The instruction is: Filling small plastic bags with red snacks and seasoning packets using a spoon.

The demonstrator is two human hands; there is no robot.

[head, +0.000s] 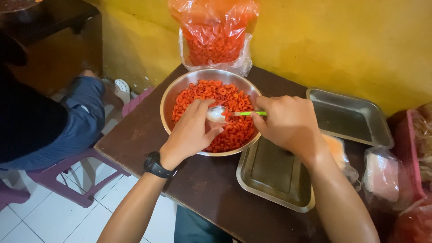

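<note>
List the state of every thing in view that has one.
Steel bowl: full of orange-red snacks.
Spoon: held over the bowl by right hand.
Left hand: fingers at the spoon's bowl.
Near tray: empty.
Far tray: empty.
Snack bag: upright, filled.

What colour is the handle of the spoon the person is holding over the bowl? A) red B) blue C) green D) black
C: the spoon over the metal bowl of orange snacks has a bright green handle, pinched in the right hand; the left hand is by its scoop end.
</note>
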